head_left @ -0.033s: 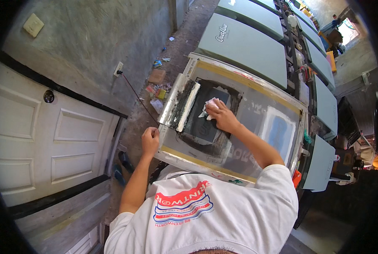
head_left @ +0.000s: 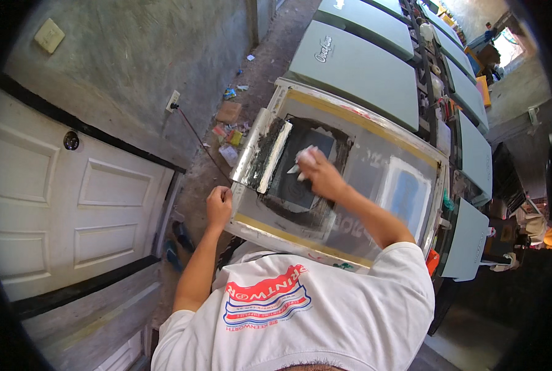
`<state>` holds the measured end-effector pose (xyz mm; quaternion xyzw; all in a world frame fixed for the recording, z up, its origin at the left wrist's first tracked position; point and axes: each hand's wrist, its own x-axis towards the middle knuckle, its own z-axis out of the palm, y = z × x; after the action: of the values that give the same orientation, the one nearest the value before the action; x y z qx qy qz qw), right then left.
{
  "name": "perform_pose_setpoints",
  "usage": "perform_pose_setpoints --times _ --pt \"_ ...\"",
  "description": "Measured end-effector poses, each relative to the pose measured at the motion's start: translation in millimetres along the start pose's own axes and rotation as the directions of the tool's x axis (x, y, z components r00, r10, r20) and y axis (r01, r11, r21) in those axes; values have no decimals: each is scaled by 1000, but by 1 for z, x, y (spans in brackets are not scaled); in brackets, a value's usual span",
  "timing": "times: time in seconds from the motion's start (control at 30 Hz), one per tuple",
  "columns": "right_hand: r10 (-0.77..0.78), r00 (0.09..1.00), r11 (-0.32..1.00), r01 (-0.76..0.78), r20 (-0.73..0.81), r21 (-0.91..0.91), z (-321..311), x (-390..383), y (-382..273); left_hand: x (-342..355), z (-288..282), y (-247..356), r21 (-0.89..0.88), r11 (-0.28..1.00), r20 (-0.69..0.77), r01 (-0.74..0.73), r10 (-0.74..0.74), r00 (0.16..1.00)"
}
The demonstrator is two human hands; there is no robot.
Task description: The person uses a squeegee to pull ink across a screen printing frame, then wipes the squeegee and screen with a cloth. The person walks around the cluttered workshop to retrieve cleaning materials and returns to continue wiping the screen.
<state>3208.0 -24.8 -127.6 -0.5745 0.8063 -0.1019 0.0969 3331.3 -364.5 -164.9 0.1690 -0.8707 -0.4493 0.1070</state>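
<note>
My right hand (head_left: 322, 176) holds a crumpled white rag (head_left: 305, 162) over the dark, ink-stained area of a screen-printing screen (head_left: 368, 133). A dark grey rectangle with a rounded mark shows under it. My left hand (head_left: 218, 207) is at the left edge of the screen's frame, fingers curled in; whatever they grip is hidden. Across the left end of the screen lies a squeegee (head_left: 276, 154), silver along one side, smeared with black ink, with a pale strip along the other.
Grey-green panels (head_left: 356, 71) stand in rows beyond and right of the screen. A white door (head_left: 72, 191) and concrete wall are on the left. Litter (head_left: 229, 133) and dark slippers (head_left: 180, 241) lie on the floor. A cord (head_left: 198, 136) runs from a wall socket toward the screen.
My right hand and the rag have shifted slightly and now look blurred by motion. The rag appears more bunched up. My left hand stays in place.
</note>
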Motion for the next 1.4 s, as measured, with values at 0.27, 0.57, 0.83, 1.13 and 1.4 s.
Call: perform_pose_setpoints --times 0.27,0.57,0.83,1.13,1.4 --pt "215 968 963 -233 -130 -138 -7 16 5 4 1 3 -45 999 -8 23 -23 1000" --pt "180 982 984 -180 -65 7 -18 13 39 6 2 -2 2 1000 -2 -9 9 1000" --pt "-164 984 965 175 -71 194 -5 2 52 8 3 -6 -29 999 7 -16 16 1000" --pt "-336 942 937 334 5 99 -13 13 76 9 3 -5 -2 1000 23 -6 6 1000" --pt "-41 998 999 42 -39 5 -7 15 95 8 1 0 -9 1000 30 17 -16 999"
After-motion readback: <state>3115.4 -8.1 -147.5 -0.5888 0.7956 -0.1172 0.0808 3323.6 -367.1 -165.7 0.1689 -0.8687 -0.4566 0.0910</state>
